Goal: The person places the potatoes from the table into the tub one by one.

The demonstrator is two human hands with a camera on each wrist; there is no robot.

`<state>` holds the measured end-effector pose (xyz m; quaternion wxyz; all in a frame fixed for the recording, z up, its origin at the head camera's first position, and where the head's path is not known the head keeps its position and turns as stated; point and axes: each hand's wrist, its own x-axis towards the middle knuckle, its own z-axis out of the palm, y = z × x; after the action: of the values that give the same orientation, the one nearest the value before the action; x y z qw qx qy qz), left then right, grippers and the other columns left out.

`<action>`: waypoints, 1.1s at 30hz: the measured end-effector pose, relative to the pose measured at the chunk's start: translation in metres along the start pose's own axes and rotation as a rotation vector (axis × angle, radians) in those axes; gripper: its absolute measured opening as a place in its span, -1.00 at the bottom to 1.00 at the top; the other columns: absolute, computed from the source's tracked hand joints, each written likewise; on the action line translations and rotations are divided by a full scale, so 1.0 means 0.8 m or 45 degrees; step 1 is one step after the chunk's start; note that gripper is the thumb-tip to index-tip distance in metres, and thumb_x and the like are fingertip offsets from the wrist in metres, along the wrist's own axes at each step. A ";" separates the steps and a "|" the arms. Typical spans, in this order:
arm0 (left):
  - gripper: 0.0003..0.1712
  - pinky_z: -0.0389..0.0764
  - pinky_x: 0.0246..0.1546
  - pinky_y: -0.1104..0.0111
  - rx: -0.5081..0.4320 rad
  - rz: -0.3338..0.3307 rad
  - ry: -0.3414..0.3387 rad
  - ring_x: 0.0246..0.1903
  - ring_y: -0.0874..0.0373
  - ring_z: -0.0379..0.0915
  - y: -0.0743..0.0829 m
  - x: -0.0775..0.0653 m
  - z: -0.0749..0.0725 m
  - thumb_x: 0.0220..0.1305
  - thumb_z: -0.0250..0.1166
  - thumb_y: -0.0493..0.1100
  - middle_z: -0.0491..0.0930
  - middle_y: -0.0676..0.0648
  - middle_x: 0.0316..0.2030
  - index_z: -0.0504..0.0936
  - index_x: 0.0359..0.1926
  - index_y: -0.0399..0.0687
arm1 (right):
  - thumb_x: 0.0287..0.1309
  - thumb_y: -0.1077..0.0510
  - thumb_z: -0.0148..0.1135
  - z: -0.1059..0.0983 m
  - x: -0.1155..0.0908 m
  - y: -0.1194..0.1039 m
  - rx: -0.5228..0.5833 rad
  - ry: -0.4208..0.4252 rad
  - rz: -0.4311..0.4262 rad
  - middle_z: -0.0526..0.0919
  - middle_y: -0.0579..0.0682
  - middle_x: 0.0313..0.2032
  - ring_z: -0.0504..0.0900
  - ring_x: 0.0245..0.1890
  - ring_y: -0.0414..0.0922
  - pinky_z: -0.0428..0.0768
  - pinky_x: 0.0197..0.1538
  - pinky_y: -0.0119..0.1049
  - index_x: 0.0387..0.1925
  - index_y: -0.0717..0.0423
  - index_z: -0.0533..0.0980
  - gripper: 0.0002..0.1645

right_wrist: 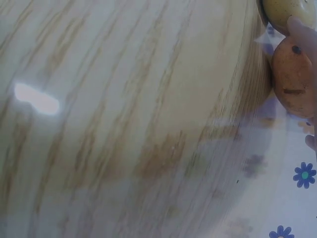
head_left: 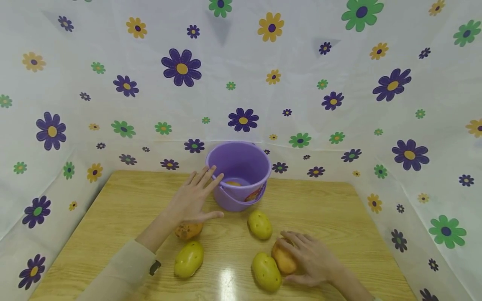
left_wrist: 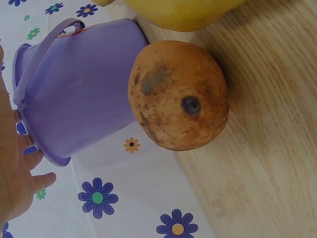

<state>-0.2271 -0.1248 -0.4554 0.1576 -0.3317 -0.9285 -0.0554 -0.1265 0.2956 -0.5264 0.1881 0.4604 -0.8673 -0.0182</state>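
My left hand (head_left: 193, 198) is held by the left front rim of a purple bucket (head_left: 235, 202), its fingers straight and spread. Whether the fingertips touch the rim I cannot tell. Something orange (head_left: 233, 183) lies at the bucket's bottom. Under that hand sits an orange-brown, dark-spotted potato-like piece (left_wrist: 178, 94), partly hidden in the head view. My right hand (head_left: 315, 260) grips another orange-brown potato-like piece (head_left: 283, 260), fingers bent over its far side and thumb at the near side. A yellow potato (head_left: 266, 271) lies against its left.
Another yellow potato (head_left: 260, 225) lies in front of the bucket, and one more yellow potato (head_left: 189, 259) lies at the left. The wooden table (head_left: 350, 225) is enclosed at the back and sides by flowered white cloth (head_left: 301, 54).
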 end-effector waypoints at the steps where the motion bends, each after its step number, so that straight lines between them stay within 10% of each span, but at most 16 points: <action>1: 0.42 0.20 0.61 -0.25 0.000 -0.001 -0.001 0.67 -0.28 -0.04 0.000 0.000 0.000 0.11 -0.61 0.86 0.02 -0.29 0.68 0.04 0.70 0.04 | 0.10 -0.71 0.16 0.001 0.000 -0.001 0.003 -0.002 -0.003 0.60 0.12 0.33 0.66 0.22 0.01 0.76 0.13 -0.01 0.43 0.03 0.46 0.16; 33: 0.42 0.17 0.62 -0.25 -0.006 -0.003 -0.007 0.67 -0.29 -0.05 0.001 0.000 -0.001 0.12 -0.61 0.86 0.00 -0.29 0.68 0.04 0.70 0.03 | 0.12 -0.59 0.25 0.012 -0.001 0.003 0.011 0.079 -0.035 0.67 0.07 0.18 0.72 0.03 -0.06 0.80 -0.08 -0.12 0.29 0.01 0.55 -0.03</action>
<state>-0.2268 -0.1245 -0.4545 0.1543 -0.3311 -0.9292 -0.0569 -0.1312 0.2958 -0.5354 0.2126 0.4736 -0.8547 -0.0026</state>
